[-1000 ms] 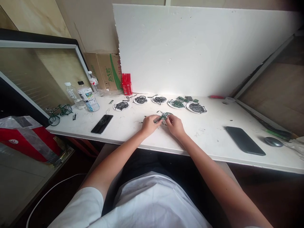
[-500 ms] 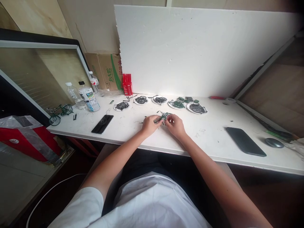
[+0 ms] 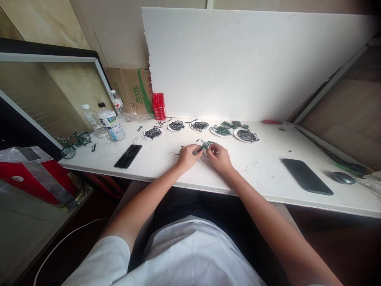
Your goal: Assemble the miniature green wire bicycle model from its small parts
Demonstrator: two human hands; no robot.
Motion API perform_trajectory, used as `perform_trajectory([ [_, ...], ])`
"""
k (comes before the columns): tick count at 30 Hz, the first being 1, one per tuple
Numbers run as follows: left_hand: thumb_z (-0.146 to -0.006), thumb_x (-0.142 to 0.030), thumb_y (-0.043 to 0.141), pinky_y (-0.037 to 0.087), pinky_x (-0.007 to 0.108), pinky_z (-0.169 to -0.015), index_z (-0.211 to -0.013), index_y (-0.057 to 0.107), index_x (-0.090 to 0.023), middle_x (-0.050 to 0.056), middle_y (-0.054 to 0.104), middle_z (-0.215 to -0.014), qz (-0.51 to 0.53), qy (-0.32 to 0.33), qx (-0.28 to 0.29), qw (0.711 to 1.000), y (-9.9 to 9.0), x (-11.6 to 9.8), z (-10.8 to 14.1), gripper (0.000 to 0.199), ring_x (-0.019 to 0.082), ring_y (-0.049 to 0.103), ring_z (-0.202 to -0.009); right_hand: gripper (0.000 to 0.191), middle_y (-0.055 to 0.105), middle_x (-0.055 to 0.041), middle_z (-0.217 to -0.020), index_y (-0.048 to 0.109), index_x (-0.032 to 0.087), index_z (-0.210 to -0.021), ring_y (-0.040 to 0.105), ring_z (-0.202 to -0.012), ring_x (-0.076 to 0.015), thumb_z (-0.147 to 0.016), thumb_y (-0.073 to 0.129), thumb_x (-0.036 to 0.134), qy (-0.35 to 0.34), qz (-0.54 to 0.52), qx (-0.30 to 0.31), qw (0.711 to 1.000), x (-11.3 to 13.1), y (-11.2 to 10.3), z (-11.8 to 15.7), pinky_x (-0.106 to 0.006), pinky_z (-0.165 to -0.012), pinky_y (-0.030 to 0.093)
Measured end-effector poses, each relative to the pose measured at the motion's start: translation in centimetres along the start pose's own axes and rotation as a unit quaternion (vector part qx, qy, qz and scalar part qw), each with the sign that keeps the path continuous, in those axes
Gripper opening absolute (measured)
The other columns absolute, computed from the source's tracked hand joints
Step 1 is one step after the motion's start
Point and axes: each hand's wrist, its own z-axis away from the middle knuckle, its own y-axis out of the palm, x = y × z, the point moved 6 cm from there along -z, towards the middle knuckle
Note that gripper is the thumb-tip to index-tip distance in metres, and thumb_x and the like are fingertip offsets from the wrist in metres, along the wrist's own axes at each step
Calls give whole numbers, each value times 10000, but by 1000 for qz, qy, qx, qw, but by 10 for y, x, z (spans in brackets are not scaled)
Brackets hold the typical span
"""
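A small green frame-like piece (image 3: 204, 146) is held between both hands above the middle of the white table. My left hand (image 3: 188, 157) grips its left side with closed fingers. On the right side my right hand (image 3: 219, 156) pinches it between thumb and fingers. The fingers partly hide the piece. Behind the hands stand several white plates: one with green parts (image 3: 222, 130), others with black parts (image 3: 246, 136) and dark wheel-like parts (image 3: 152, 133). An upright green model bicycle (image 3: 76, 142) stands at the table's left end.
A phone (image 3: 128, 156) lies left of the hands. Bottles (image 3: 111, 123) and a red box (image 3: 159, 106) stand at the back left. On the right are a dark flat slab (image 3: 307, 176) and a mouse (image 3: 343, 177). A white board (image 3: 253, 63) rises behind the plates.
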Motion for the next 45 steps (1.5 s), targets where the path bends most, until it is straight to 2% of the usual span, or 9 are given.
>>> perform_trajectory([
  [5, -923, -226, 759, 541, 278, -745, -941, 801, -198, 48, 811, -888, -3, -2, 1, 1000, 0, 0, 0, 53, 177, 720, -777, 148, 709, -59, -873, 614, 229, -879, 586, -748, -214, -919, 573, 365, -12, 0, -9, 1000, -1, 0, 0, -337, -705, 412],
  [12, -917, -230, 766, 568, 290, -764, -953, 806, -203, 56, 825, -923, -3, -11, 6, 1000, 1, 2, 0, 60, 189, 741, -799, 367, 610, -43, -715, 462, 252, -715, 494, -659, -201, -1029, 439, 442, -7, 31, 18, 999, -2, 2, 0, -337, -634, 329],
  [16, -918, -235, 766, 577, 298, -778, -946, 808, -205, 62, 830, -942, -4, -12, 4, 1000, 1, 2, 0, 59, 196, 749, -807, 356, 662, -58, -769, 539, 242, -764, 540, -693, -212, -1036, 440, 448, 1, 25, 12, 1000, -1, 1, 1, -341, -651, 357],
  [19, -915, -227, 766, 568, 293, -762, -932, 805, -203, 56, 824, -919, -7, -10, 1, 1000, 0, 1, 0, 49, 188, 737, -786, 238, 713, -65, -864, 611, 230, -865, 596, -749, -219, -987, 530, 417, 3, 0, 0, 1000, -1, 0, 1, -341, -691, 406],
  [23, -910, -217, 768, 562, 294, -751, -929, 807, -204, 54, 818, -900, -13, -4, 1, 1000, 0, 0, -1, 45, 186, 725, -768, 128, 712, -55, -884, 609, 229, -905, 606, -756, -212, -928, 593, 355, -4, -8, -11, 1000, -2, 0, 1, -334, -700, 423],
  [31, -921, -226, 764, 576, 299, -795, -962, 810, -209, 52, 827, -927, -1, -6, 3, 1000, -1, -1, 0, 64, 194, 747, -816, 351, 641, -54, -745, 518, 244, -746, 524, -687, -208, -1036, 444, 428, -3, 30, 23, 999, -1, 3, 0, -335, -636, 330],
  [34, -928, -228, 760, 578, 303, -808, -971, 810, -214, 53, 833, -957, 9, -6, 4, 1000, -1, -1, 0, 67, 199, 759, -845, 348, 667, -60, -774, 558, 239, -777, 548, -692, -211, -1035, 453, 447, 7, 17, 19, 1000, -1, 2, 0, -338, -651, 351],
  [39, -928, -227, 762, 578, 311, -815, -973, 810, -210, 57, 836, -968, 12, -5, 5, 1000, 0, 0, 0, 68, 204, 766, -855, 241, 697, -59, -824, 601, 232, -848, 571, -710, -209, -987, 525, 414, 8, 4, 18, 1000, -2, 3, 1, -326, -661, 370],
  [45, -927, -232, 766, 578, 302, -803, -971, 811, -208, 59, 836, -964, 13, -10, 5, 1000, -1, -1, 0, 67, 200, 766, -850, 395, 684, -69, -784, 561, 243, -780, 573, -701, -222, -1061, 402, 470, 0, 22, 32, 999, -3, 5, 0, -341, -661, 352],
])
